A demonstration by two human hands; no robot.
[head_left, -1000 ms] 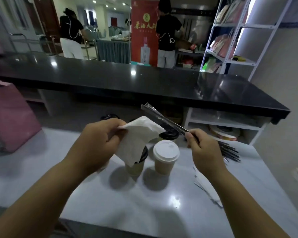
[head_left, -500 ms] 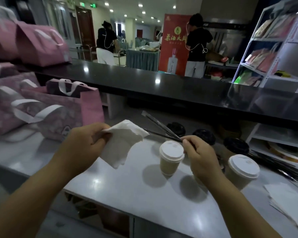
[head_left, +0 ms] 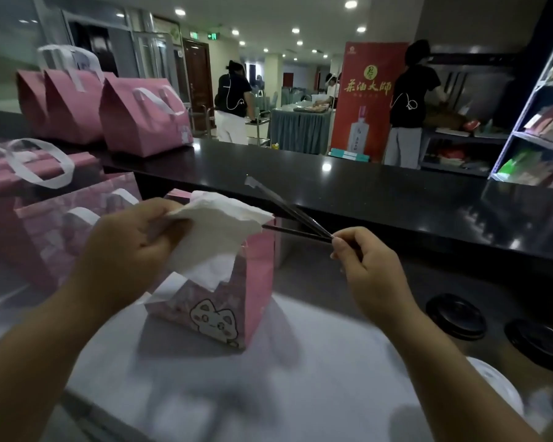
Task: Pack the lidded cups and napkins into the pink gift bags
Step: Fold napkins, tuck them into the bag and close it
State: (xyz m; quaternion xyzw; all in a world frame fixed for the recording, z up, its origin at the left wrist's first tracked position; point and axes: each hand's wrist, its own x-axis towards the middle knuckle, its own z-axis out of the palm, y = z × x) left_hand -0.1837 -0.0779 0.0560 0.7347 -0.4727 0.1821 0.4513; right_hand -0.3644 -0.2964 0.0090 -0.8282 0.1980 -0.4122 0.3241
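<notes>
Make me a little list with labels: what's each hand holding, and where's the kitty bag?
Kitty bag: pink, upright on the white table
Left hand: grips a white napkin
Right hand: pinches thin dark wrapped sticks
Napkin spot: over the bag's open top
More pink bags: on the black counter, left
Black lids: far right, outside the bags

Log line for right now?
left hand: grips napkin over pink bag | right hand: pinches dark wrapped sticks
</notes>
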